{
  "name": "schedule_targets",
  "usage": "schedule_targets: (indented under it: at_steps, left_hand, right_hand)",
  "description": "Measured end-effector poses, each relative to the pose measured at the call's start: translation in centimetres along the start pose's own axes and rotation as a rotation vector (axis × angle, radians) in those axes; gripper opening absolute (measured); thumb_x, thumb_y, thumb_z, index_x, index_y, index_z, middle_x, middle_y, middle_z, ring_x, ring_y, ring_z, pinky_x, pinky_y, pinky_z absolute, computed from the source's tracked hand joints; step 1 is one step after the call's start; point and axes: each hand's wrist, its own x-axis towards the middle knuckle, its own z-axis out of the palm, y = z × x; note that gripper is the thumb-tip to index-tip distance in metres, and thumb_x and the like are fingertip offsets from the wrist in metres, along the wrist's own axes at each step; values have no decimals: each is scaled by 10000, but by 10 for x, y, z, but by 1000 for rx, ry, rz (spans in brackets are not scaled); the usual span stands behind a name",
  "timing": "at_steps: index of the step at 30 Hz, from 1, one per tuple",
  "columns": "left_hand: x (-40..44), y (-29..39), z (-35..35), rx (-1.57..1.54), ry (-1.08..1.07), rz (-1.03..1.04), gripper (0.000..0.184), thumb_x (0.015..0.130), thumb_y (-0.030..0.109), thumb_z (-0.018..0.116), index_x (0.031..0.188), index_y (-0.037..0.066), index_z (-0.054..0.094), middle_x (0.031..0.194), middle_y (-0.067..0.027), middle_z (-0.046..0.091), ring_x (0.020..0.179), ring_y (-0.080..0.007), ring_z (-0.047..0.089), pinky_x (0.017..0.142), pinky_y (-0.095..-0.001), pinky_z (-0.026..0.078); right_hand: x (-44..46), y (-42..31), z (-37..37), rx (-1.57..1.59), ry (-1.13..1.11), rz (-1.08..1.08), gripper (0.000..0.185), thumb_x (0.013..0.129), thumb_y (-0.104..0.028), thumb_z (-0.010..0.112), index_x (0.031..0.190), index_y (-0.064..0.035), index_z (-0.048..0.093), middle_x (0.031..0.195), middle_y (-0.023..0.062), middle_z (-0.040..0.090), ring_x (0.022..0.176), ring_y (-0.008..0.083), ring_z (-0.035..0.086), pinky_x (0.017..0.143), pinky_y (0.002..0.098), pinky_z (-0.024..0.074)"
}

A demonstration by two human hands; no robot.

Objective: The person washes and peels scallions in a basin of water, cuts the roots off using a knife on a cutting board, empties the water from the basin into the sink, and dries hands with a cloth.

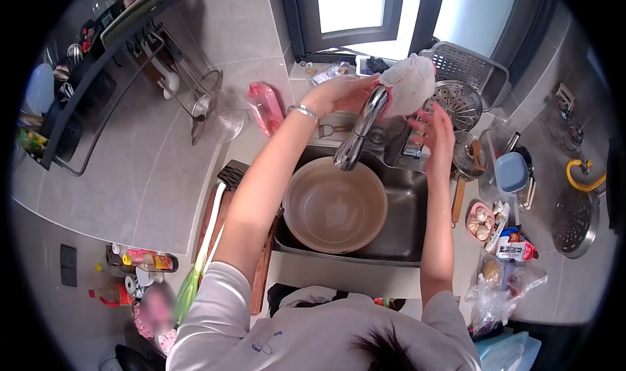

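My left hand (350,92), with a bracelet at its wrist, reaches behind the chrome faucet (368,123) and grips a crumpled white cloth (409,84). The faucet hides part of its fingers. I cannot tell whether the cloth also rests on the faucet's top. Just below the cloth, my right hand (435,133) is raised with its fingers apart, holding nothing. Under the faucet a large beige basin (336,204) sits in the steel sink (409,208).
A pink bottle (264,108) stands left of the faucet. Leeks (202,260) lie across a wooden cutting board (259,289). On the right are a pan with a wooden handle (458,201), a pink bowl of garlic (480,222) and plastic bags (492,299). A steamer rack (456,103) leans near the window.
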Motion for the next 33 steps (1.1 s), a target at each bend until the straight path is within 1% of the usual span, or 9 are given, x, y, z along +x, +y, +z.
schedule_targets:
  at_steps: [3, 6, 9, 14, 21, 25, 29, 32, 33]
  left_hand:
    - [9, -14, -6, 142, 370, 286, 342, 838, 376, 628, 880, 36, 616, 826, -44, 633, 752, -120, 603, 684, -248, 488]
    - [-12, 5, 18, 210, 376, 573, 319, 813, 324, 671, 952, 49, 587, 829, -31, 627, 794, -109, 591, 708, -235, 467]
    - [-29, 6, 47, 607, 501, 787, 339, 762, 273, 725, 938, 41, 552, 795, -36, 620, 772, -107, 591, 691, -234, 464]
    - [-43, -7, 57, 590, 594, 754, 342, 735, 245, 740, 905, 47, 519, 764, -47, 608, 725, -110, 591, 651, -243, 463]
    - [-56, -16, 55, 518, 556, 655, 352, 763, 251, 708, 987, 52, 525, 860, -99, 631, 858, -161, 610, 708, -285, 463]
    - [-100, -19, 71, 641, 730, 769, 426, 764, 217, 691, 1107, 37, 513, 1047, -143, 600, 1021, -251, 571, 825, -337, 443]
    - [-176, -62, 86, 647, 846, 843, 474, 745, 138, 689, 1164, 32, 496, 1157, -141, 550, 1108, -277, 522, 921, -355, 405]
    - [-236, -115, 101, 672, 911, 673, 411, 753, 136, 666, 1116, 37, 500, 1133, -154, 527, 1060, -326, 515, 884, -379, 423]
    - [-255, -140, 106, 663, 909, 567, 402, 770, 143, 658, 1124, 40, 498, 1144, -147, 525, 1074, -320, 510, 891, -376, 422]
  right_hand:
    - [26, -3, -2, -53, 106, -135, 455, 886, -370, 543, 1203, -50, 475, 1003, 75, 620, 909, 147, 598, 638, 250, 465]
    - [47, -25, 8, -94, 108, -99, 369, 879, -332, 579, 1088, -30, 540, 921, 43, 608, 829, 101, 565, 639, 233, 432]
    - [70, -22, 13, -145, 27, -240, 320, 857, -290, 626, 1036, -33, 559, 803, 0, 567, 735, 66, 508, 622, 208, 402]
    - [88, -22, 16, -333, -13, -350, 228, 841, -258, 651, 810, -51, 560, 642, -71, 428, 590, 28, 368, 540, 185, 306]
    - [111, -3, -2, -213, 38, -364, 229, 844, -243, 650, 800, -31, 575, 644, -72, 434, 578, 21, 357, 508, 182, 286]
    - [88, 0, 0, -252, 243, -633, 240, 862, -218, 624, 962, -4, 580, 864, 24, 557, 778, 88, 502, 704, 214, 409]
    - [-5, -10, 19, -375, 402, -695, 197, 887, -115, 565, 1038, 12, 555, 1033, 106, 566, 955, 171, 538, 856, 287, 436]
    - [-57, 36, 6, -313, 246, -808, 183, 893, -51, 523, 1049, 43, 517, 1034, 157, 589, 919, 223, 577, 825, 301, 480]
    - [-73, 59, -5, -298, 99, -685, 163, 898, -52, 515, 1034, 36, 516, 993, 138, 594, 886, 203, 572, 808, 296, 470]
